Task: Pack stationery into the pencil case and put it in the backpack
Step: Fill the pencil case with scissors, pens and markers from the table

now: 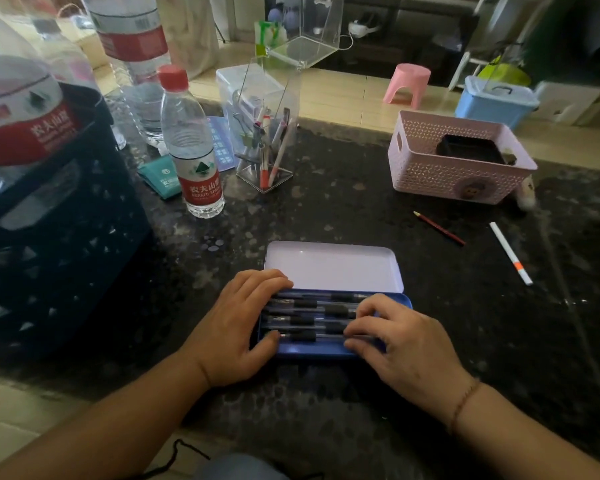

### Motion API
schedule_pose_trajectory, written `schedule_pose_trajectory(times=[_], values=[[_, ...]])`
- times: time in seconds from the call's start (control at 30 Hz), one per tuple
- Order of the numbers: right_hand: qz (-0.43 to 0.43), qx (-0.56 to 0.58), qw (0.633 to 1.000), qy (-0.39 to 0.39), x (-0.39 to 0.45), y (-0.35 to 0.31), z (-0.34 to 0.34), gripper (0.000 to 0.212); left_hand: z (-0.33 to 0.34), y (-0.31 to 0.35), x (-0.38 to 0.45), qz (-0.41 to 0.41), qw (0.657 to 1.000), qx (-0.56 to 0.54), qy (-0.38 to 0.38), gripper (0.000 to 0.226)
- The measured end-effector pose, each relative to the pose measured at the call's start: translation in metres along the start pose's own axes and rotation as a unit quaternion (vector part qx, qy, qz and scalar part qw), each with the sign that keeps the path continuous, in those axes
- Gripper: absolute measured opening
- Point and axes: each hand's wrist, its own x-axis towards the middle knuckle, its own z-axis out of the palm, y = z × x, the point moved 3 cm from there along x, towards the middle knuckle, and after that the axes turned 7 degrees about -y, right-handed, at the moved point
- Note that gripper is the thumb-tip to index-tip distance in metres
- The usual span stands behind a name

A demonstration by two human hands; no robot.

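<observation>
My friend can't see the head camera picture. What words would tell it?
Two hands, left hand and right hand, press on pens in an open blue pencil case on a dark table. A red pencil and white pen lie nearby.

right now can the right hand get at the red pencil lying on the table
Probably yes. The right hand rests on the pens in the pencil case, holding nothing, and the red pencil lies beyond it on bare table, nothing between.

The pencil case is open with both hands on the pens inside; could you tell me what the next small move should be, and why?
Probably the right hand should reach for the red pencil or white pen: both lie loose on the table beside the open pencil case.
</observation>
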Motion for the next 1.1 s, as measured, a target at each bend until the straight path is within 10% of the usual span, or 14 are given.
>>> schedule_pose_trajectory(times=[0.23,0.37,0.5,0.63,0.73,0.87,1.1], values=[[0.042,0.011,0.998,0.048,0.000,0.029,-0.014,0.023,0.004,-0.002,0.002,0.002,1.000,-0.003,0.020,0.055],[0.325,-0.018,0.922,0.208,-0.008,0.144,-0.060,0.027,0.003,-0.005,0.001,0.004,1.000,0.010,0.025,0.059],[0.514,-0.065,0.852,0.080,-0.037,0.231,-0.061,0.043,0.000,-0.003,0.001,0.005,1.000,0.025,0.015,0.063],[0.470,-0.038,0.868,0.156,-0.044,0.224,-0.063,0.019,0.000,-0.003,0.001,-0.001,1.000,0.024,0.006,0.061],[0.283,0.013,0.932,0.225,-0.044,0.154,-0.062,0.012,0.001,-0.003,0.002,-0.002,1.000,0.024,0.000,0.061],[0.045,0.099,0.987,0.120,-0.051,0.039,-0.030,0.015,0.001,-0.003,0.002,-0.003,1.000,0.016,-0.001,0.060],[0.027,0.032,0.996,0.073,-0.038,-0.006,0.002,0.018,-0.001,0.000,0.000,0.001,1.000,-0.013,0.004,0.062]])
